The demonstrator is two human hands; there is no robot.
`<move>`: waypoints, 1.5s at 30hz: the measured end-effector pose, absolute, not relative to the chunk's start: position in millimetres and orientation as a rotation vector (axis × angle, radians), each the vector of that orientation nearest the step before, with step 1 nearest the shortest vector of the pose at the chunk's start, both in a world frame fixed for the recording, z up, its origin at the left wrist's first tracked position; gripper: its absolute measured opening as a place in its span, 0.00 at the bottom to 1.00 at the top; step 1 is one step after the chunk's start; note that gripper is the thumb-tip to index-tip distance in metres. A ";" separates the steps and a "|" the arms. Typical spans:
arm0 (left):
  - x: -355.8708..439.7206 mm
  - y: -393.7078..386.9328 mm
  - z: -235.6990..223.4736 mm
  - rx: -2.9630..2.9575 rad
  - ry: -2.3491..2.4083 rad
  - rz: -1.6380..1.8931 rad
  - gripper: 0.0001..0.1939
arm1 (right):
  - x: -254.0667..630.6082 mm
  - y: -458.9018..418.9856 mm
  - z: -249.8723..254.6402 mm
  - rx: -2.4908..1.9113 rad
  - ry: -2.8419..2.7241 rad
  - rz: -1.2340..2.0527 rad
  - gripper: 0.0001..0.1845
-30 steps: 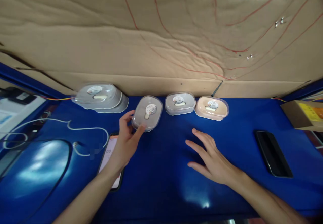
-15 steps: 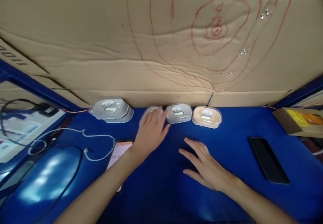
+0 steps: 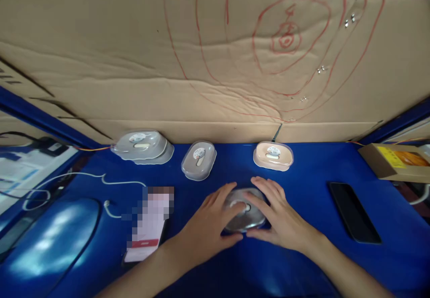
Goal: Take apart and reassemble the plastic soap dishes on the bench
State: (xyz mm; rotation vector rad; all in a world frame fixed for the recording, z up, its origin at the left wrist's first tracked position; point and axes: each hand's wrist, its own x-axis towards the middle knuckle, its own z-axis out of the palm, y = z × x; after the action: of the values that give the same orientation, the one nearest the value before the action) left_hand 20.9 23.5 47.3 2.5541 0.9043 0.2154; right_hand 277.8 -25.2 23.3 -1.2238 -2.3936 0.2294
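Observation:
Both hands are around a grey oval box (image 3: pixel 247 221) with a clear lid, low over or on the blue table in front of me. My left hand (image 3: pixel 215 217) wraps its left side, one finger lying across the lid. From the right, my right hand (image 3: pixel 273 215) grips the other side, fingers over the lid and thumb at the near edge. Behind them stand a similar grey box (image 3: pixel 199 160), turned at an angle, and a peach box (image 3: pixel 273 157). Further left, two more grey boxes (image 3: pixel 143 146) appear stacked.
A phone (image 3: pixel 148 231) with a lit, blurred screen lies beside my left forearm. On the right are a black tray-like piece (image 3: pixel 354 212) and a cardboard carton (image 3: pixel 396 161). A white cable (image 3: pixel 124 181) curls at left. Cardboard (image 3: pixel 117 65) with red curves rises behind.
My left hand has brought one grey box from the back row towards me. Both hands have closed around it. The angled grey box behind is now uncovered.

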 end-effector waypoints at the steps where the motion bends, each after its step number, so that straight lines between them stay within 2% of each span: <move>1: 14.6 18.2 44.9 2.475 0.872 0.225 0.39 | 278.4 -25.3 25.4 -1.204 -2.434 0.292 0.46; 3: 4.9 15.7 38.9 2.313 0.845 0.266 0.42 | 279.5 -25.6 28.2 -1.189 -2.490 0.430 0.50; 5: -1.1 19.7 32.3 2.176 0.824 0.362 0.46 | 281.4 -25.3 29.4 -1.201 -2.479 0.528 0.49; 9: -7.0 23.6 19.8 2.019 0.841 0.550 0.59 | 288.8 -20.6 29.1 -1.178 -2.274 0.635 0.31; 11: -7.5 18.5 15.0 2.018 0.885 0.561 0.56 | 293.5 -16.3 28.2 -1.174 -2.171 0.618 0.23; 13: -6.4 11.5 11.9 2.069 0.913 0.549 0.49 | 298.0 -11.7 25.4 -1.212 -2.118 0.548 0.20; 15: -4.2 5.9 10.9 2.142 0.939 0.511 0.49 | 302.0 -7.6 19.7 -1.275 -2.080 0.457 0.22; 17: -1.6 3.7 12.2 2.209 0.956 0.425 0.57 | 305.8 -4.5 12.0 -1.330 -2.045 0.353 0.25; 19: 0.6 4.7 15.3 2.261 0.928 0.311 0.60 | 309.0 -2.3 4.1 -1.378 -2.030 0.248 0.28; 24: 2.4 10.3 26.1 2.335 0.741 0.170 0.54 | 308.7 -0.5 -6.3 -1.453 -2.141 0.236 0.38; 28: 0.8 10.8 30.4 2.350 0.665 0.117 0.55 | 305.0 0.0 -7.7 -1.460 -2.233 0.306 0.51; 30: 0.3 10.3 30.2 2.355 0.662 0.098 0.54 | 305.9 1.4 -8.7 -1.483 -2.264 0.303 0.54; 33: 0.2 10.5 28.4 2.351 0.665 0.102 0.51 | 309.2 3.0 -8.6 -1.505 -2.304 0.283 0.54; 35: -0.2 11.3 27.7 2.323 0.679 0.139 0.50 | 310.0 1.1 -4.5 -1.474 -2.306 0.273 0.50; 39: -2.6 13.4 28.0 2.188 0.766 0.290 0.51 | 301.9 -13.1 14.7 -1.291 -2.316 0.362 0.31; 40: -3.4 13.7 27.6 2.149 0.782 0.337 0.52 | 297.9 -17.6 20.1 -1.223 -2.367 0.421 0.33; 43: -5.9 13.3 23.9 2.049 0.813 0.469 0.53 | 285.1 -27.7 30.9 -1.090 -2.541 0.516 0.46; 45: -7.4 12.4 19.4 1.992 0.849 0.510 0.55 | 279.1 -30.3 32.3 -1.081 -2.582 0.470 0.43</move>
State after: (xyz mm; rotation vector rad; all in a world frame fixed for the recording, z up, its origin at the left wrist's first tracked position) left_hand -7.4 12.4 19.4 1.9915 0.8493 0.5102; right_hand 279.1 -30.3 32.3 -1.0813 -2.5820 0.4704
